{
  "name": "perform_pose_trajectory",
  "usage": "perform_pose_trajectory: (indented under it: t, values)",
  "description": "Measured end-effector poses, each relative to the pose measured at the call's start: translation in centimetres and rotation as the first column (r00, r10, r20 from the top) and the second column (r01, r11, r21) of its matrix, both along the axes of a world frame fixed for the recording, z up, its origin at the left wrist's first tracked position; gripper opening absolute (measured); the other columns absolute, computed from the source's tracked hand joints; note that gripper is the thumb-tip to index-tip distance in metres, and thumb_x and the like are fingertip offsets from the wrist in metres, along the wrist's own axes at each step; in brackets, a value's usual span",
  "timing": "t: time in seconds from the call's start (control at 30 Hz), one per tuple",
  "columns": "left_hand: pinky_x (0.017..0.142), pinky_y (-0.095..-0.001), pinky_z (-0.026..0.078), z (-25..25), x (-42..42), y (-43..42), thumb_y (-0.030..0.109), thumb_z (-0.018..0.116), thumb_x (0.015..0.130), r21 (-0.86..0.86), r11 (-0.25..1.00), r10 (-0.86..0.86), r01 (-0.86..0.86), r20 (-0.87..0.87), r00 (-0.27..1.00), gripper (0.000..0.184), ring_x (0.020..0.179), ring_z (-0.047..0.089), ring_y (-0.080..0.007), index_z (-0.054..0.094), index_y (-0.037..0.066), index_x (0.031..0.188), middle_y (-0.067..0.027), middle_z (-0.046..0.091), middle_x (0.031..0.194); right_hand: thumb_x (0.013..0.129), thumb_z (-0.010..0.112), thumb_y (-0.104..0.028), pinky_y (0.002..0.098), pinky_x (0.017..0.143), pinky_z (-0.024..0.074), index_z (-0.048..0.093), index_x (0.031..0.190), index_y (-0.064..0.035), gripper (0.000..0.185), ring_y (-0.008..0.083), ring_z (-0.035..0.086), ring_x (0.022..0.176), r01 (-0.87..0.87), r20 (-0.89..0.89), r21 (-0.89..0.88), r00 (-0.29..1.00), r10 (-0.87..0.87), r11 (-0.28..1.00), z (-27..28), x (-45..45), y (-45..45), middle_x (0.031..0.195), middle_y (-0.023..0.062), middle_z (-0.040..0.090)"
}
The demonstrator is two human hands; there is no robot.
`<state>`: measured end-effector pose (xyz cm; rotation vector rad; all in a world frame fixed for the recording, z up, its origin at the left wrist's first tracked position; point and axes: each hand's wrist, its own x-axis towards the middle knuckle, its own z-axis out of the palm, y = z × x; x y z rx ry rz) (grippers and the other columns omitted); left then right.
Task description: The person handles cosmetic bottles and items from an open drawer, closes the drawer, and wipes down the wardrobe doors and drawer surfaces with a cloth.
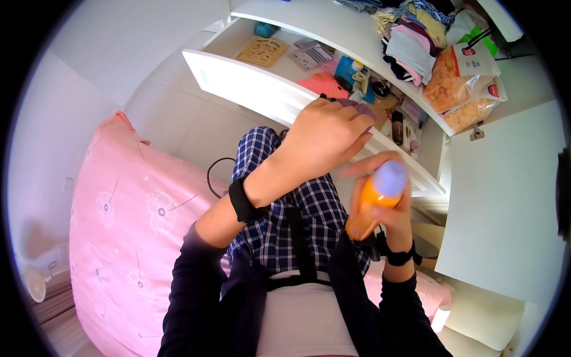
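Note:
My right hand [386,202] is wrapped round an orange bottle [364,208] with a lavender cap [390,177]. The bottle is tilted, its cap end up and away from me, and both hand and bottle are slightly blurred. My left hand [326,134] is closed above the front panel of the open drawer [250,89]. A dull mauve thing [361,109] shows past its knuckles; most of it is hidden by the fingers, so its kind is unclear. The two hands are apart, the left one higher over the drawer edge.
Inside the drawer lie a yellow printed pouch [263,52], a pink item [324,85] and several small bottles and tubes. Folded clothes [410,50] and bagged snacks [449,83] fill the shelf above. A white cabinet door [502,202] stands open at right; a pink-covered bed [131,238] is at left.

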<state>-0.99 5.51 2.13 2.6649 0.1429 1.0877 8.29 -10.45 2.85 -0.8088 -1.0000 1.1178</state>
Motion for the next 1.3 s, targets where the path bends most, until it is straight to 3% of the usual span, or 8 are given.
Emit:
perform_pose_trajectory:
  t: [0.17, 0.4, 0.53, 0.57, 0.67, 0.83, 1.07, 1.3]
  values:
    - [0.069, -0.0335, 0.048, -0.6, 0.9, -1.4, 0.021, 0.066, 0.074, 0.105, 0.994, -0.030, 0.037, -0.072, 0.997, 0.041, 0.076, 0.061, -0.0237, 0.058, 0.013, 0.114, -0.0062, 0.061, 0.094, 0.070, 0.069, -0.003, 0.0320, 0.058, 0.0513, 0.040, 0.117, -0.0041, 0.055, 0.0215, 0.063, 0.064, -0.038, 0.276, -0.236, 0.955, 0.104, 0.971, 0.5, -2.5, 0.3, 0.096, 0.0121, 0.057]
    - [0.075, -0.0330, 0.048, -0.9, -1.5, -2.3, 0.021, 0.060, 0.077, 0.228, 0.973, 0.075, -0.033, -0.182, 0.980, 0.041, 0.086, 0.060, -0.0215, 0.057, 0.013, 0.117, -0.0067, 0.058, 0.096, 0.070, 0.070, -0.013, 0.0280, 0.049, 0.0469, 0.040, 0.114, -0.0041, 0.054, 0.0211, 0.060, 0.056, 0.328, 0.035, -0.114, 0.945, -0.326, 0.938, 0.7, -0.8, -0.2, 0.120, 0.0275, 0.052]
    - [0.068, -0.0311, 0.047, -0.5, -2.1, -2.0, 0.019, 0.060, 0.074, 0.222, 0.972, -0.010, 0.078, -0.292, 0.956, 0.016, 0.078, 0.059, -0.0196, 0.058, 0.010, 0.086, -0.0044, 0.056, 0.079, 0.068, 0.071, -0.012, 0.0283, 0.052, 0.0480, 0.040, 0.110, -0.0042, 0.053, 0.0221, 0.061, 0.057, -0.102, 0.069, -0.282, 0.990, 0.126, 0.954, 1.0, -2.0, -1.6, 0.127, 0.0307, 0.048]
    - [0.066, -0.0307, 0.046, -0.7, -1.9, -2.0, 0.019, 0.059, 0.074, 0.238, 0.967, -0.013, 0.094, -0.320, 0.947, 0.011, 0.075, 0.058, -0.0193, 0.056, 0.010, 0.080, -0.0037, 0.055, 0.075, 0.074, 0.071, -0.005, 0.0301, 0.067, 0.0522, 0.041, 0.122, -0.0034, 0.056, 0.0178, 0.064, 0.075, -0.272, -0.012, -0.272, 0.960, 0.279, 0.923, 1.5, -2.0, -1.3, 0.114, 0.0112, 0.054]
    - [0.065, -0.0303, 0.045, -1.4, -1.8, -2.5, 0.017, 0.059, 0.072, 0.321, 0.947, 0.085, 0.011, -0.286, 0.955, 0.009, 0.070, 0.057, -0.0186, 0.053, 0.011, 0.071, -0.0016, 0.052, 0.067, 0.071, 0.067, -0.017, 0.0292, 0.056, 0.0486, 0.039, 0.115, -0.0046, 0.054, 0.0220, 0.061, 0.059, 0.084, 0.035, -0.298, 0.996, -0.077, 0.951, 1.1, -2.4, -1.3, 0.123, 0.0266, 0.051]
    - [0.066, -0.0301, 0.046, -0.5, -2.5, -1.2, 0.020, 0.064, 0.074, 0.297, 0.955, 0.058, -0.012, -0.150, 0.987, 0.016, 0.067, 0.058, -0.0182, 0.052, 0.012, 0.066, -0.0023, 0.054, 0.063, 0.075, 0.063, -0.028, 0.0314, 0.054, 0.0480, 0.035, 0.126, -0.0028, 0.064, 0.0206, 0.059, 0.061, 0.504, -0.030, -0.067, 0.862, -0.506, 0.861, 0.9, 0.8, -0.6, 0.100, 0.0150, 0.058]
    - [0.089, -0.0394, 0.046, -0.9, -3.1, 3.6, 0.026, 0.056, 0.087, 0.119, 0.992, 0.048, 0.043, -0.669, 0.741, 0.023, 0.080, 0.062, -0.0254, 0.064, 0.006, 0.082, -0.0084, 0.066, 0.078, 0.074, 0.065, 0.002, 0.0299, 0.078, 0.0495, 0.043, 0.130, -0.0010, 0.060, 0.0172, 0.062, 0.085, 0.300, 0.441, -0.214, 0.879, -0.182, 0.929, 3.3, 2.2, 0.4, 0.094, 0.0090, 0.061]
    - [0.101, -0.0438, 0.034, -10.2, -1.4, 16.5, 0.020, 0.057, 0.085, -0.139, 0.908, 0.395, -0.395, -0.025, 0.918, 0.021, 0.105, 0.054, -0.0251, 0.062, 0.007, 0.100, -0.0086, 0.060, 0.105, 0.071, 0.073, 0.001, 0.0313, 0.091, 0.0472, 0.045, 0.127, -0.0022, 0.063, 0.0182, 0.060, 0.102, 0.258, 0.718, -0.122, 0.689, -0.094, 0.958, 9.1, 3.3, 10.9, 0.105, 0.0089, 0.063]
